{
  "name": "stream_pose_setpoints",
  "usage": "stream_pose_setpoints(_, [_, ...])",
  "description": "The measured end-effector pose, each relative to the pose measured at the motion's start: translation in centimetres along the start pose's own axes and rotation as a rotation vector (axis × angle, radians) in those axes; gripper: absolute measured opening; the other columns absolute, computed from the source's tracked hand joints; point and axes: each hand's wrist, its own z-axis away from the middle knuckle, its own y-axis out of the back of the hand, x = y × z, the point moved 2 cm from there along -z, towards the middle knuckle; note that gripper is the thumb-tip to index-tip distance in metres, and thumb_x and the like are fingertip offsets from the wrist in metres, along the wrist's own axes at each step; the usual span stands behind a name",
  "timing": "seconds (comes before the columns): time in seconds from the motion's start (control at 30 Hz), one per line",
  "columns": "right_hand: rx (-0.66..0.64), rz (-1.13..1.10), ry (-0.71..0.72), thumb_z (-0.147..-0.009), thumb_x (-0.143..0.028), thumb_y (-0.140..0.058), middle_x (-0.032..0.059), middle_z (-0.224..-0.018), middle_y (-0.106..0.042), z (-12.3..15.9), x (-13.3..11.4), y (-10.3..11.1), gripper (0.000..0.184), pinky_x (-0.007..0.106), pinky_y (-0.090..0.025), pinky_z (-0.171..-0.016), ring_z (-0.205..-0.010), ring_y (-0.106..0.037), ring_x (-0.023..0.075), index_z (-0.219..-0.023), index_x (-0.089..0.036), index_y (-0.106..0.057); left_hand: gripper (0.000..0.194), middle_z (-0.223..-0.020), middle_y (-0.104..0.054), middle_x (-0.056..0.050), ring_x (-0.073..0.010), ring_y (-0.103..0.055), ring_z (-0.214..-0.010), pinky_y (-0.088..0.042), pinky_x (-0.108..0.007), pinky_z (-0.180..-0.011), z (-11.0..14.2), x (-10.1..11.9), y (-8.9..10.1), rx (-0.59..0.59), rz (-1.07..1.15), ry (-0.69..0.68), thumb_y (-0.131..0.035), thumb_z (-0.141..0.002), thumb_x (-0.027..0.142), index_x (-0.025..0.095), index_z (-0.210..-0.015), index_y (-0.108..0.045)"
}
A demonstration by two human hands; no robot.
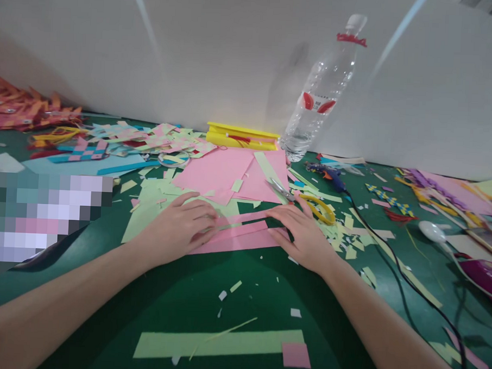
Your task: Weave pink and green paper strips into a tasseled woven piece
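My left hand [183,225] lies flat on the left end of several pink paper strips [244,236] on the green table, fingers spread. On the right end of the same strips rests my right hand [303,236], fingers stretched out and pressing down. Neither hand grips anything. Yellow-handled scissors [310,205] lie just beyond my right hand. Pink paper sheets [234,173] lie farther back.
A clear plastic water bottle [321,92] stands by the white wall, next to a yellow box [242,135]. A blue glue gun [330,174] with black cable lies right. Woven paper pieces [84,153] and scraps cover the left. A pale green strip [218,344] lies near me.
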Motion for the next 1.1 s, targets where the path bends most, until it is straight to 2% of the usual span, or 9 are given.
stream_pose_setpoints(0.17, [0.299, 0.095, -0.049, -0.092, -0.021, -0.046, 0.0044, -0.091, -0.072, -0.3, 0.4, 0.0, 0.017, 0.054, -0.024, -0.111, -0.092, -0.065, 0.0212, -0.100, -0.023, -0.060, 0.036, -0.088, -0.072, 0.000, -0.0154, -0.065, -0.086, -0.035, -0.040, -0.104, -0.2, 0.4, 0.4, 0.082, -0.043, -0.030, -0.037, -0.099, 0.026, 0.020, -0.079, -0.067])
stream_pose_setpoints(0.3, [0.365, 0.146, -0.090, -0.089, -0.019, -0.044, 0.0037, -0.086, -0.072, -1.4, 0.6, 0.1, 0.020, 0.050, -0.030, -0.109, -0.086, -0.066, 0.0203, -0.099, -0.022, -0.061, 0.033, -0.097, -0.073, -0.004, -0.0175, -0.066, -0.089, -0.046, -0.037, -0.094, -0.1, 0.9, 0.3, 0.068, -0.036, -0.068, -0.036, -0.099, 0.026, 0.018, -0.096, -0.068])
stream_pose_setpoints(0.37, [0.277, 0.164, -0.146, -0.089, -0.020, -0.043, 0.0030, -0.087, -0.072, -3.0, 0.9, 0.2, 0.023, 0.047, -0.030, -0.109, -0.086, -0.066, 0.0194, -0.103, -0.022, -0.061, 0.033, -0.105, -0.072, -0.005, -0.0189, -0.066, -0.094, -0.050, -0.035, -0.087, 0.0, 1.1, 0.1, 0.004, -0.011, -0.079, -0.035, -0.099, 0.027, 0.018, -0.108, -0.066])
stream_pose_setpoints(0.43, [0.093, 0.204, -0.285, -0.088, -0.021, -0.044, 0.0047, -0.100, -0.071, -5.1, 1.7, 0.2, 0.027, 0.045, -0.030, -0.109, -0.098, -0.063, 0.0211, -0.110, -0.020, -0.060, 0.035, -0.110, -0.071, -0.007, -0.0207, -0.066, -0.098, -0.053, -0.036, -0.085, 0.1, 1.2, -0.1, -0.054, -0.001, -0.071, -0.034, -0.099, 0.027, 0.017, -0.111, -0.065])
stream_pose_setpoints(0.53, [0.012, 0.216, -0.399, -0.087, -0.022, -0.047, 0.0111, -0.107, -0.070, -8.6, 3.5, 0.3, 0.032, 0.041, -0.045, -0.093, -0.104, -0.061, 0.0261, -0.116, -0.015, -0.058, 0.036, -0.110, -0.070, -0.009, -0.0228, -0.066, -0.099, -0.054, -0.037, -0.084, 0.2, 1.2, -0.2, -0.069, 0.003, -0.054, -0.035, -0.099, 0.027, 0.014, -0.107, -0.067])
stream_pose_setpoints(0.63, [-0.060, 0.248, -0.517, -0.089, -0.023, -0.049, 0.0160, -0.111, -0.067, -11.8, 5.5, 0.0, 0.030, 0.042, -0.048, -0.089, -0.104, -0.062, 0.0286, -0.115, -0.013, -0.059, 0.035, -0.110, -0.070, -0.008, -0.0223, -0.066, -0.099, -0.054, -0.037, -0.084, 0.2, 1.2, -0.3, -0.055, 0.041, -0.056, -0.035, -0.099, 0.026, 0.015, -0.107, -0.067])
stream_pose_setpoints(0.77, [-0.224, 0.260, -0.604, -0.091, -0.034, -0.056, 0.0091, -0.120, -0.060, -14.8, 7.5, -1.1, 0.033, 0.043, -0.052, -0.085, -0.101, -0.061, 0.0216, -0.119, -0.017, -0.056, 0.033, -0.112, -0.069, -0.007, -0.0211, -0.065, -0.100, -0.054, -0.036, -0.084, 0.3, 1.1, -0.3, -0.049, 0.080, -0.041, -0.036, -0.099, 0.026, 0.017, -0.106, -0.067])
stream_pose_setpoints(0.9, [-0.345, 0.254, -0.649, -0.091, -0.034, -0.057, 0.0092, -0.121, -0.058, -16.2, 8.4, -2.0, 0.034, 0.043, -0.053, -0.084, -0.101, -0.061, 0.0214, -0.121, -0.017, -0.055, 0.032, -0.113, -0.068, -0.008, -0.0218, -0.065, -0.100, -0.054, -0.037, -0.084, 0.2, 1.2, -0.1, -0.083, 0.094, -0.035, -0.036, -0.099, 0.025, 0.016, -0.108, -0.066])
stream_pose_setpoints(1.1, [-0.329, 0.173, -0.644, -0.091, -0.034, -0.057, 0.0087, -0.121, -0.058, -15.8, 9.5, -2.2, 0.034, 0.043, -0.053, -0.084, -0.102, -0.061, 0.0214, -0.121, -0.017, -0.055, 0.035, -0.113, -0.069, -0.008, -0.0215, -0.064, -0.101, -0.054, -0.036, -0.084, 0.0, 1.3, 0.1, -0.096, 0.105, -0.018, -0.034, -0.099, 0.025, 0.017, -0.110, -0.066])
